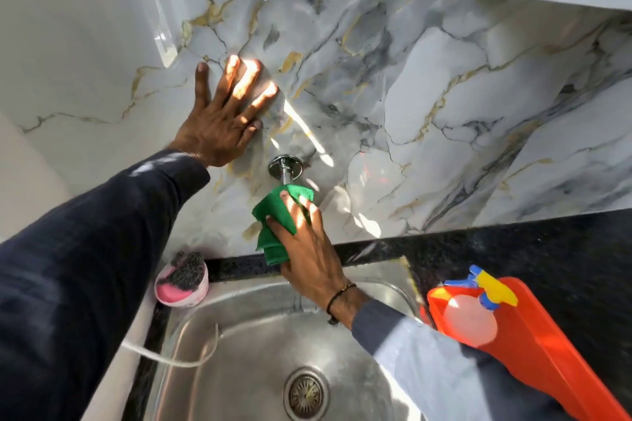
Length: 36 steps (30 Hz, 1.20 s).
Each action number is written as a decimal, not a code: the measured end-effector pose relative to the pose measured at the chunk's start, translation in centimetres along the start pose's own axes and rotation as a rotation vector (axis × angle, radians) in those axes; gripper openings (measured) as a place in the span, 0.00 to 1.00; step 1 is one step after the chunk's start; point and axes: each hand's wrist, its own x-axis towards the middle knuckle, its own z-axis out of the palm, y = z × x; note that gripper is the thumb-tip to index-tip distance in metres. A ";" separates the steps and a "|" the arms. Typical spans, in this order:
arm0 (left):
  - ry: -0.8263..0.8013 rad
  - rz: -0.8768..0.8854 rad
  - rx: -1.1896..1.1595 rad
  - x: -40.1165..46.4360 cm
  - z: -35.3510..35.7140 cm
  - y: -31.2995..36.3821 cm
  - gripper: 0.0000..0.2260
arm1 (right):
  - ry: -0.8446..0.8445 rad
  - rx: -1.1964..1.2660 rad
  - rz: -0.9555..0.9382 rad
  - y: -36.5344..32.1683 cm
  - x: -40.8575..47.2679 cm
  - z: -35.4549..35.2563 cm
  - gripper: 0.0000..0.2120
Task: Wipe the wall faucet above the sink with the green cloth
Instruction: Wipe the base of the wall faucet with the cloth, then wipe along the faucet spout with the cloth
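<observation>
Left hand [222, 113]: flat, fingers spread, palm pressed on the glossy marble-veined wall tile [427, 96]; holds nothing. Dark sleeve covers the forearm.

Below it, pink round tub [181, 284] with a dark wiry scrubber, on the black speckled counter [547, 249] at the sink corner.

Centre: wall faucet [284, 167], chrome, round flange against the tile. Only flange and short stem show; the rest is hidden under the green cloth [273, 225].

Right hand [307, 249] clasps the bunched cloth over the faucet.

Stainless sink [239, 335] beneath, round drain.

Right: orange bin [554, 345], cut off at the frame edge, holds a translucent spray bottle [472, 318].
</observation>
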 end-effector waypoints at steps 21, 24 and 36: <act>-0.354 -0.786 -2.268 -9.0 -10.3 11.3 0.29 | -0.249 1.252 0.619 1.5 -0.9 -13.7 0.15; -0.337 -0.927 -2.418 -10.2 -11.3 14.0 0.28 | -0.248 1.206 0.510 1.5 0.1 -14.3 0.07; 0.297 -1.748 -1.318 -7.9 -9.9 14.7 0.10 | 0.290 -0.501 -0.392 7.0 13.0 -15.8 0.41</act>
